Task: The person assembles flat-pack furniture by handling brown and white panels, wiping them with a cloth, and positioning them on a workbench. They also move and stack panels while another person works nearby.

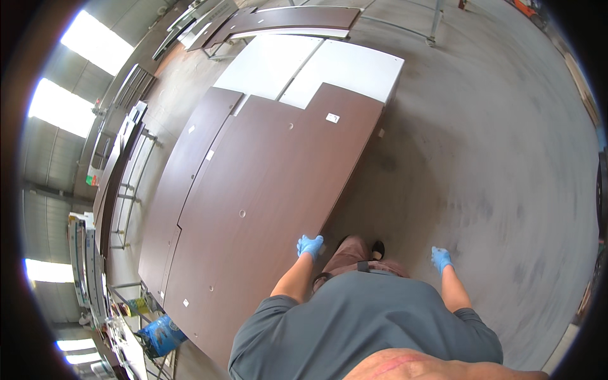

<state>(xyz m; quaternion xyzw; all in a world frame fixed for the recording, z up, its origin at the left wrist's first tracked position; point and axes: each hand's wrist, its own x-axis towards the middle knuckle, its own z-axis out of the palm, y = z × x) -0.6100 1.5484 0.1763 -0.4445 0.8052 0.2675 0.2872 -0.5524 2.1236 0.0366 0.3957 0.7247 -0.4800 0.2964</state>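
My left hand [310,246], in a light blue glove, is at the near right edge of a large dark brown panel [266,183]. Its fingers are bent around that edge, with the underside hidden. The panel has several small round holes and white labels. Out to the right, over the grey floor, my right hand [441,258] hangs in a matching glove. Its fingers are loosely bent and apart, with nothing in them. A narrower brown panel [190,152] lies alongside on the left, and white panels [345,69] show at the far end of the stack.
Another stand with brown panels [297,20] is beyond the stack. To the left, a metal rack [130,190] carries more long panels. A blue container [163,334] is low at the left. The concrete floor [494,145] stretches along my right, with a wheeled frame [432,38] farther off.
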